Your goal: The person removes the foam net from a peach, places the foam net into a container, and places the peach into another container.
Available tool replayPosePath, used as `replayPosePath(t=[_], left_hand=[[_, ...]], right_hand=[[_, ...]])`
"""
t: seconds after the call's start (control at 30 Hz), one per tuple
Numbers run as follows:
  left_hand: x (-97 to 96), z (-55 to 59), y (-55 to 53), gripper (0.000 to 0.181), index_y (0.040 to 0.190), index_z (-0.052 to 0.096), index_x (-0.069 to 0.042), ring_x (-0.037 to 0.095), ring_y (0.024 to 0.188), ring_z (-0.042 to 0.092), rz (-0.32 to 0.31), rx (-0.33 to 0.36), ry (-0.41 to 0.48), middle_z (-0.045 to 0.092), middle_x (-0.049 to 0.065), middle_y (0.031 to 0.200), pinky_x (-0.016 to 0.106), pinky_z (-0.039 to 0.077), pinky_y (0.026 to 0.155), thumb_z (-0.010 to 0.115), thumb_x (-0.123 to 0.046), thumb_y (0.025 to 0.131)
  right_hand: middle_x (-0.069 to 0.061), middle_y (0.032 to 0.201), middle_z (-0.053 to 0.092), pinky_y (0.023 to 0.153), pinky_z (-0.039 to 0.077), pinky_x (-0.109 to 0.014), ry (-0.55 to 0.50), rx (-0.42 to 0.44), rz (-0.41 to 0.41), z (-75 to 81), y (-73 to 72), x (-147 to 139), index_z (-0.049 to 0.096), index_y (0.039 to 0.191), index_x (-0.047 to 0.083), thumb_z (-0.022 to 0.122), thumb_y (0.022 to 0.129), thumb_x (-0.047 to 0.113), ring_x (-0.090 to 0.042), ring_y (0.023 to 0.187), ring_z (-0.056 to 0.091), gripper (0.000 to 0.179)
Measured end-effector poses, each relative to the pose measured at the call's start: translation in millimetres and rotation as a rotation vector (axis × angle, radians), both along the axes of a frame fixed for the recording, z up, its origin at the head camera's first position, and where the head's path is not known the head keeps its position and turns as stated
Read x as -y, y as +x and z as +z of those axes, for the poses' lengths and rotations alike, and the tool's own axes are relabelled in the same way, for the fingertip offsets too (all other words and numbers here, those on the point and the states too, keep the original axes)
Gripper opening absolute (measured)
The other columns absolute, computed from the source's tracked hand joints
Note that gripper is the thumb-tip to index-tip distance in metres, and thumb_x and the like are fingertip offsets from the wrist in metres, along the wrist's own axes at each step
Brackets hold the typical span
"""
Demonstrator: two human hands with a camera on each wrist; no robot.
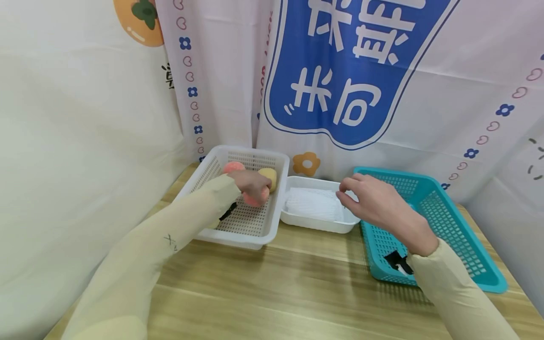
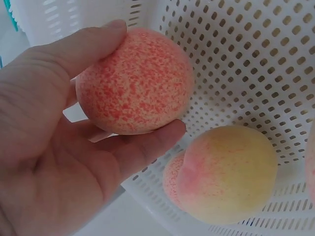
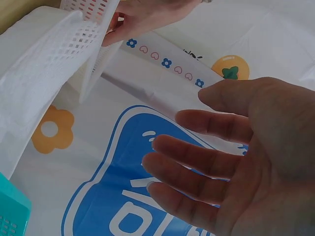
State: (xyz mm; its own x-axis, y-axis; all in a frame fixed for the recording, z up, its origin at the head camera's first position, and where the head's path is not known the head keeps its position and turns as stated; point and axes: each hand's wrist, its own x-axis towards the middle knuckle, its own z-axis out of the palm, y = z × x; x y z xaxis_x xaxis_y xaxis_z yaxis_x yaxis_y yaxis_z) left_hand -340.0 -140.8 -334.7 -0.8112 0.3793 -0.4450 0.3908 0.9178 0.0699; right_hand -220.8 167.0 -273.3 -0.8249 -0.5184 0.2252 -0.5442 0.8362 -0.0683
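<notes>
My left hand point(image 1: 250, 183) is inside a white perforated basket point(image 1: 248, 244) and grips a red-speckled peach point(image 2: 138, 81) between thumb and fingers. Below that peach in the left wrist view sits a yellow peach with a pink blush point(image 2: 231, 174). In the head view another pink peach point(image 1: 233, 166) lies beyond my left wrist. My right hand point(image 3: 221, 147) holds nothing, its fingers relaxed and slightly bent. It hovers at the right end of a small white tray point(image 1: 316, 226), which contains white foam netting point(image 1: 312, 204).
A teal perforated basket point(image 1: 456, 224) stands on the right, partly under my right forearm. All the containers are on a wooden table point(image 1: 272, 288). A printed cloth point(image 1: 238, 94) hangs right behind them, with white cloth along the left side.
</notes>
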Motion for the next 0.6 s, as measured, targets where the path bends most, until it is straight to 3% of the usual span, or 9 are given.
replayPosePath(t=[0.2,0.33,0.43,0.6], left_hand=[[4.2,-4.2,0.0,0.043,0.133,0.055,-0.019,0.020,0.097,0.051,-0.021,0.025,0.038,0.057,0.005,0.114,0.028,0.044,0.074,0.062,-0.022,0.090],[6.1,-5.0,-1.4,0.043,0.133,0.055,-0.019,0.021,0.101,0.051,-0.027,0.030,0.049,0.057,0.005,0.116,0.031,0.045,0.082,0.065,-0.020,0.090],[7.7,-1.5,-0.6,0.047,0.137,0.053,-0.018,0.023,0.113,0.052,0.000,0.026,0.078,0.056,0.008,0.129,0.038,0.047,0.094,0.063,-0.024,0.092],[16.9,13.5,-1.9,0.053,0.142,0.049,-0.018,0.026,0.125,0.049,0.076,0.016,0.119,0.048,0.008,0.144,0.049,0.049,0.098,0.058,-0.039,0.094]], right_hand=[[-0.002,0.092,0.067,0.060,0.049,-0.029,0.028,0.032,-0.008,-0.7,-0.8,-0.3,0.071,0.103,0.013,0.059,0.098,0.028,-0.016,0.076,0.056,0.019],[-0.001,0.091,0.067,0.060,0.049,-0.029,0.037,0.047,-0.010,-1.0,-3.0,-0.8,0.070,0.103,0.014,0.059,0.098,0.028,-0.015,0.076,0.056,0.019],[0.000,0.087,0.064,0.059,0.046,-0.027,0.050,0.050,-0.001,-0.9,-5.5,-2.5,0.070,0.100,0.014,0.059,0.098,0.026,-0.014,0.073,0.053,0.017],[0.003,0.074,0.053,0.058,0.041,-0.026,0.072,0.028,0.023,-0.1,-10.7,-10.7,0.065,0.088,0.016,0.056,0.099,0.020,-0.013,0.065,0.046,0.014]])
